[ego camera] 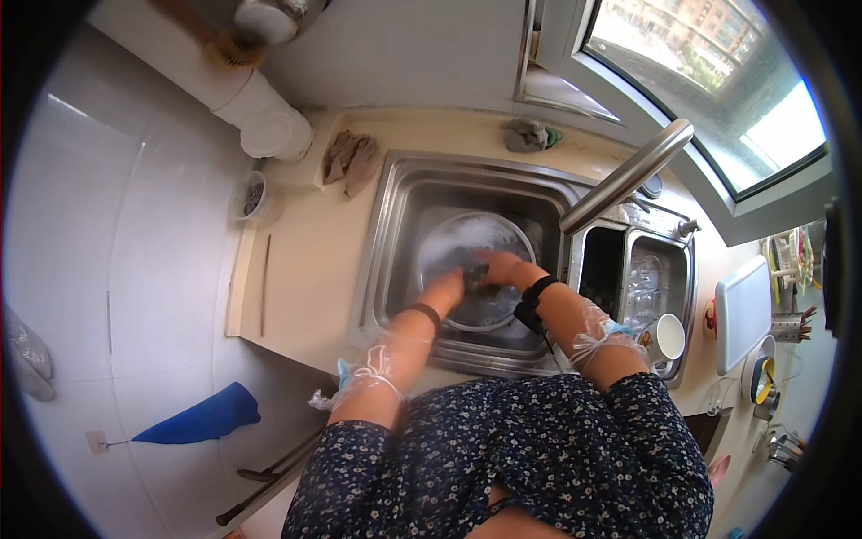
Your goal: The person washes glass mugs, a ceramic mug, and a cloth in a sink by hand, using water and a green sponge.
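Note:
A round, pale-rimmed basin (pixel 481 219) of sudsy water sits in the large stainless steel sink (pixel 397 202). Both my hands are over or in the basin. My left hand (pixel 446 288) and my right hand (pixel 500 265) are close together around a small dark item (pixel 476 275), too blurred to name. My left fingers are partly hidden by suds and blur, and my right fingers reach forward over the foam. Whether either hand grips the dark item is not clear. A metal faucet (pixel 626 176) extends over the sink's right edge.
Right of the sink, a smaller basin (pixel 690 269) holds clear items, with a white mug (pixel 670 337) near its front. Farther right stands a white tray or board (pixel 744 313). Cloths (pixel 353 158) and a small tub (pixel 252 195) are at left; a scouring cloth (pixel 526 135) lies behind. An open window (pixel 714 87) juts in.

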Available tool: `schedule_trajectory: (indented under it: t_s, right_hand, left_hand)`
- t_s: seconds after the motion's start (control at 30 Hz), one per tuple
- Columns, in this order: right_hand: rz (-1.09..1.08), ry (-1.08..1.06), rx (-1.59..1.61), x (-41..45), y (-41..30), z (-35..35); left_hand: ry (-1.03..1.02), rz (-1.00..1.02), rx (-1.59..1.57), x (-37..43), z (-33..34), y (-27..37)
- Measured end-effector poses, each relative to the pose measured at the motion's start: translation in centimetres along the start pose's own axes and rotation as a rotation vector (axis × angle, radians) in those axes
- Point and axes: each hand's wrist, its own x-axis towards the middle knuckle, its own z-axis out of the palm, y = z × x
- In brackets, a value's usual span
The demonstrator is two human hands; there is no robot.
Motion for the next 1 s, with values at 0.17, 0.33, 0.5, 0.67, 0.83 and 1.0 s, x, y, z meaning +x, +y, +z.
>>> schedule_trajectory:
  t_s: [0.17,0.33,0.5,0.67,0.83,1.0]
  right_hand:
    - [0.179,0.086,-0.187,1.2,4.1,0.0]
    - [0.242,0.018,-0.296,0.8,1.8,0.8]
    - [-0.362,0.501,-0.258,2.0,2.0,3.2]
    - [-0.033,0.011,0.101,1.3,2.5,-1.6]
    - [0.117,0.048,-0.006,-0.5,4.0,-3.9]
    - [-0.052,0.473,-0.135,-1.3,1.1,-2.1]
  left_hand:
    - [-0.054,0.04,-0.902,-1.5,-5.6,-0.7]
    - [0.135,0.184,-0.726,-0.5,-6.3,-2.7]
    - [0.015,0.383,-1.045,-3.9,-7.9,2.7]
    - [0.257,0.318,-1.394,-4.1,-8.7,0.0]
    - [0.366,0.21,-1.526,-9.4,-12.8,2.0]
    - [0.048,0.475,-1.524,-11.4,-14.1,3.6]
